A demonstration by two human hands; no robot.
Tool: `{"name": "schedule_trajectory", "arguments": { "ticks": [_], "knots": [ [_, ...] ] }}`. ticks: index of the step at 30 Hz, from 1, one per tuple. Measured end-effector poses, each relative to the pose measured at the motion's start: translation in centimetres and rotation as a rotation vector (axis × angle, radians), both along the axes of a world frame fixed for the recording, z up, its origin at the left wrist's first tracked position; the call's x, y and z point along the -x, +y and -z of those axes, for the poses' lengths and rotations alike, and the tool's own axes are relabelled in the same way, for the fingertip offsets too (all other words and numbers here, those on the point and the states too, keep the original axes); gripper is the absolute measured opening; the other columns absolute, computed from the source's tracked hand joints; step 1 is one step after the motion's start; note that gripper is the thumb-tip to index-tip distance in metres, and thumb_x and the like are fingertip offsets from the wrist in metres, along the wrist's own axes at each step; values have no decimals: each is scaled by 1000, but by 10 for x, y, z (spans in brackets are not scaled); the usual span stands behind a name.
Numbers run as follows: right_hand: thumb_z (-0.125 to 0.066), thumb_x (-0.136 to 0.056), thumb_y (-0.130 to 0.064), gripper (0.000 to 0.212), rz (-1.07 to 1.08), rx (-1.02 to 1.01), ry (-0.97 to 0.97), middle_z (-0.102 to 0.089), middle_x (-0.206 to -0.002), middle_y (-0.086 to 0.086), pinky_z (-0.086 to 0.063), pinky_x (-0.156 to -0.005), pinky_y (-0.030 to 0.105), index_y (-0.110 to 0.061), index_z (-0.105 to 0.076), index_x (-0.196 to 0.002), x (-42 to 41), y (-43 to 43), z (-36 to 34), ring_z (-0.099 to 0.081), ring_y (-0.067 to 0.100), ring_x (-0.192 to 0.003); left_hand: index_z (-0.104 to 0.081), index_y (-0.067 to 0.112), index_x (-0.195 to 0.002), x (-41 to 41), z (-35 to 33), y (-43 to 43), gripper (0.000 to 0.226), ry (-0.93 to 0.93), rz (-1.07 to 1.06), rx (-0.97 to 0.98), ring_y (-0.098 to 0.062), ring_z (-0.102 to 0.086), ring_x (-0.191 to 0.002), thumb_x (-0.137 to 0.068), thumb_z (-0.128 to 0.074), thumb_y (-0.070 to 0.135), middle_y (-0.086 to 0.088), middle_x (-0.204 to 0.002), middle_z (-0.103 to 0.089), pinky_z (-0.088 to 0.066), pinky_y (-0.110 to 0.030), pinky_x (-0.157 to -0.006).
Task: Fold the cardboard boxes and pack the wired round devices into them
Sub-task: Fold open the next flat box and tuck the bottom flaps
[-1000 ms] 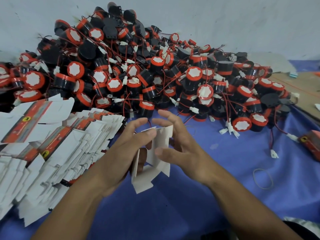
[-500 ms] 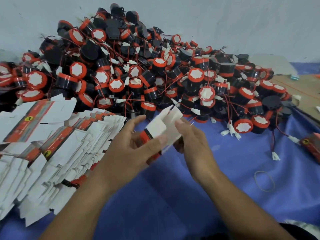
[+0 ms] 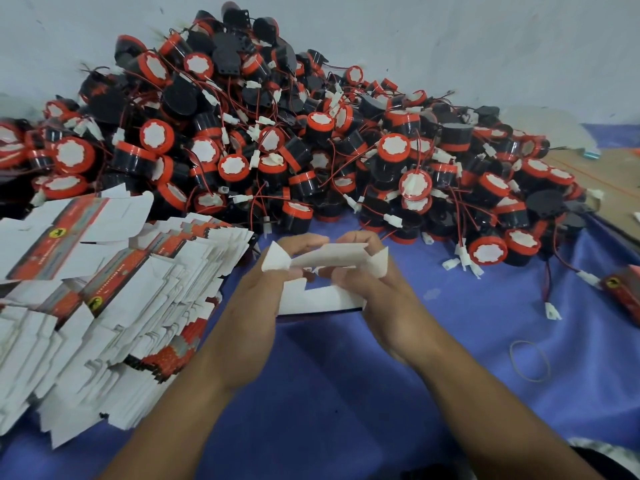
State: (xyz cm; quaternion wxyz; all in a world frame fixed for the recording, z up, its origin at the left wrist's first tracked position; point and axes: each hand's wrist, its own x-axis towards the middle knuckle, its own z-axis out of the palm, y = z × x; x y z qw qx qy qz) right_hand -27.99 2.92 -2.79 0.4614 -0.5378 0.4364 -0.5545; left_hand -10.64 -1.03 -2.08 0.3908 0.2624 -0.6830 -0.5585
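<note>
A small cardboard box (image 3: pixel 320 297), white inside with a dark printed edge, hangs in the air above the blue cloth in the middle of the view. My left hand (image 3: pixel 249 313) grips its left end and my right hand (image 3: pixel 377 299) grips its right end. The top flap (image 3: pixel 329 254) lies bent across between my fingertips, with two small white side tabs sticking out. Behind my hands rises a big heap of round black-and-red wired devices (image 3: pixel 311 150) with white connectors.
A fanned stack of flat printed boxes (image 3: pixel 104 292) lies at the left on the blue cloth (image 3: pixel 346 393). One folded red box (image 3: pixel 623 292) sits at the right edge, a rubber band (image 3: pixel 530 360) lies near my right forearm, and a brown board (image 3: pixel 609 178) lies at the far right.
The box has been turned from upright to lying crosswise between my hands. Its top flap is now bent over and the side tabs stick out left and right.
</note>
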Motion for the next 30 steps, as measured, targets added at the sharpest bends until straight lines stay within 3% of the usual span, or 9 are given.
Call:
{"name": "schedule_trajectory", "arguments": {
  "ticks": [3, 5, 8, 12, 16, 20, 23, 25, 30],
  "knots": [
    [-59, -81, -32, 20, 22, -8, -80, -64, -96, 5, -45, -77, 40, -28, -60, -101, -6, 0, 2, -58, 22, -92, -59, 24, -122, 0, 2, 3, 45, 208, 94, -135, -21, -65, -106, -95, -42, 56, -2, -116, -68, -55, -42, -87],
    [-59, -77, -37, 19, 66, -3, -69, -66, -91, 0, -46, -75, 37, -34, -64, -96, -7, 1, 2, -59, 18, -88, -57, 27, -122, -2, 3, 6, 46, 169, 102, -91, -23, -63, -105, -91, -46, 60, 1, -116, -65, -54, -45, -92],
    [-55, -78, -41, 28, 112, -14, 4, -69, -95, -1, -51, -78, 41, -26, -62, -101, -8, 4, 2, -63, 19, -89, -54, 33, -116, 2, 2, 9, 29, -2, -90, 118, -23, -62, -95, -89, -57, 43, 8, -103, -64, -54, -50, -84],
    [-46, -87, -44, 31, 105, 22, 246, -66, -106, -3, -52, -88, 57, -31, -52, -114, -15, 10, 2, -62, 27, -100, -54, 33, -102, 10, 1, 11, 31, 76, -249, 83, -25, -63, -88, -82, -54, 9, 1, -94, -64, -56, -47, -73],
    [-48, -93, -49, 49, 34, 142, 375, -52, -110, -29, -50, -85, 33, -29, -37, -137, -14, 13, 9, -56, 3, -94, -42, 33, -99, 8, 1, 8, 42, 115, -380, 141, -18, -64, -88, -78, -51, -2, 5, -103, -62, -57, -36, -68],
    [-59, -80, -39, 29, 138, 95, 129, -54, -88, -24, -52, -67, 27, -36, -41, -102, -11, 8, 6, -56, 3, -77, -42, 30, -111, 12, 1, 14, 23, 71, -306, 335, -8, -64, -89, -92, -54, 27, 17, -110, -58, -54, -21, -66],
    [-70, -72, -35, 27, 191, -50, -205, -58, -103, 4, -57, -79, 53, -36, -47, -86, -7, 0, 7, -64, 21, -91, -43, 21, -131, 10, 5, 14, 47, -75, -233, 505, -21, -56, -111, -93, -47, 49, -3, -126, -49, -52, -28, -85],
    [-77, -74, -35, 28, 224, -68, -270, -56, -104, 14, -54, -78, 56, -36, -50, -82, -4, -2, 8, -61, 31, -92, -50, 21, -130, 10, 6, 13, 48, -168, -257, 566, -18, -52, -119, -93, -44, 51, -5, -128, -46, -48, -19, -91],
    [-53, -87, -70, 39, 123, 110, -255, -68, -85, -8, -52, -72, 37, -33, -63, -88, -8, -1, 3, -62, 13, -78, -58, 17, -118, 11, 3, 13, 33, -32, -242, 309, -14, -63, -108, -95, -44, 37, 2, -120, -62, -53, -16, -77]
  ]
}}
